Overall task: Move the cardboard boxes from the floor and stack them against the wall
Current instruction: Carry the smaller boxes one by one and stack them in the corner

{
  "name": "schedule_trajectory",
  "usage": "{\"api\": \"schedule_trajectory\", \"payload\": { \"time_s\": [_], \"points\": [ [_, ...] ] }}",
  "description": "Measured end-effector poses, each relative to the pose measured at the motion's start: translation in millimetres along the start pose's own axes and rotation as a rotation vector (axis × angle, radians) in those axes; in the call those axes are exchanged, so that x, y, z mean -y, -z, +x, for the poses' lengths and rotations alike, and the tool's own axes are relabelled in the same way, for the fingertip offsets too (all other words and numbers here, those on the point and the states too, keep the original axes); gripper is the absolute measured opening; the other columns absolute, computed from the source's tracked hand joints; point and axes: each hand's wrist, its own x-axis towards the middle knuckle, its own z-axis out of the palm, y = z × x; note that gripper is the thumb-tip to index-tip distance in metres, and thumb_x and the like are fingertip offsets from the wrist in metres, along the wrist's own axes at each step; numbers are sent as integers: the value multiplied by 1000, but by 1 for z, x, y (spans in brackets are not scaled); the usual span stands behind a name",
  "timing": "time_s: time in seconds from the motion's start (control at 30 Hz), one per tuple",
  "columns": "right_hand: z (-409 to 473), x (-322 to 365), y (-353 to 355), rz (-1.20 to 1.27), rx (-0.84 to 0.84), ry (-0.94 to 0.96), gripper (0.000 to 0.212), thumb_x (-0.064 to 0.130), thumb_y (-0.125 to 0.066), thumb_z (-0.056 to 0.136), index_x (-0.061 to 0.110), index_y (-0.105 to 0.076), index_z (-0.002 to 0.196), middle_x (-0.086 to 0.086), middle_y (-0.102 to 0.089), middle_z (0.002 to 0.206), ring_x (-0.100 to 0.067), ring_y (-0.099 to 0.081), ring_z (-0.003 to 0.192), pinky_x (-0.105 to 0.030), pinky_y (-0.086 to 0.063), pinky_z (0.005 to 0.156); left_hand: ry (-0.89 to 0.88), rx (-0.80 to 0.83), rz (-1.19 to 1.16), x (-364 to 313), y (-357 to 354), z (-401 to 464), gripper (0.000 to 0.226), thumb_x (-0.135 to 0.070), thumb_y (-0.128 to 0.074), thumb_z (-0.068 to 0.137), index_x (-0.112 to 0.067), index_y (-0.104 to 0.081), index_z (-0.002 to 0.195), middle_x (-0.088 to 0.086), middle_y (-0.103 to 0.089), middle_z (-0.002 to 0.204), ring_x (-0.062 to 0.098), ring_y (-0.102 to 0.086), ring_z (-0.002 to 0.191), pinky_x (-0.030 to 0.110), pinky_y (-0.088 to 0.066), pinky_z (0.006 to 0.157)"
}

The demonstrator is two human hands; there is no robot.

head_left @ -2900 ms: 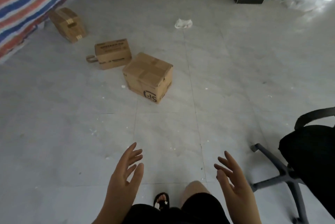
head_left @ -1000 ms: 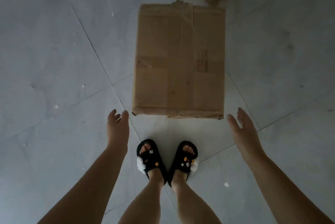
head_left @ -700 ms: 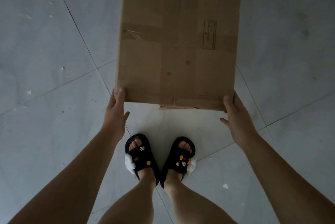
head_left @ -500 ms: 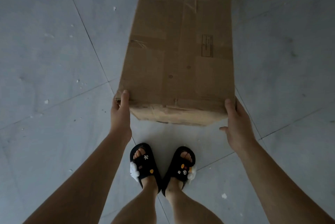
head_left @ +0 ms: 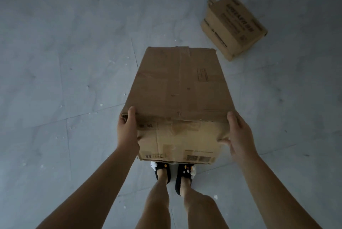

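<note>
Cardboard box [head_left: 177,88], taped along its top, held off the grey tiled floor [head_left: 64,52] above two black sandals [head_left: 173,172]. Left hand [head_left: 127,128] and right hand [head_left: 238,134] grip its near corners, thumbs on top. Second printed cardboard box [head_left: 234,27] lies on the floor, well apart, to the right.

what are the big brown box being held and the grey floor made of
The big brown box looks like corrugated cardboard with a matte finish: creased flaps, frayed corners, and strips that seem to be tape along its seams. The left hand and right hand hold its near corners. The grey floor appears to be large smooth tiles, perhaps stone or ceramic, judging by the thin joint lines.
</note>
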Motion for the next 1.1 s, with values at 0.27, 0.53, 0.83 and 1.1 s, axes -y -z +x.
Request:
{"api": "schedule_trajectory", "payload": {
  "time_s": [0.27,0.53,0.83,1.1],
  "points": [
    [-114,81,5,-69,168,250,31,40,-45,97,32,-55,125,25,-56,101,-15,-55,111,-52,-46,99,-161,-104,-260,-68,82,-147,20,-49,-54,89,-37,-55,105,-9,-61,113,19,-57,110,51,-47,96],
    [-193,120,-48,-144,374,443,42,50,-44,95,32,-52,132,8,-57,126,-22,-52,121,-52,-44,101,-327,-315,-531,-86,173,-229,5,-39,-50,94,-36,-55,94,-17,-60,95,0,-57,83,39,-52,76],
    [-287,125,-183,-284,649,578,39,48,-41,95,35,-52,130,9,-55,115,-25,-53,117,-53,-46,99,-411,-581,-734,-90,305,-237,10,-34,-50,95,-30,-58,95,-15,-60,95,2,-56,86,45,-48,84],
    [-385,91,-321,-378,800,615,45,53,-39,93,36,-49,134,0,-54,130,-29,-52,117,-56,-47,96,-440,-725,-835,-97,450,-219,10,-35,-50,95,-28,-56,92,-10,-60,94,6,-56,85,39,-51,73]
  ]
}}
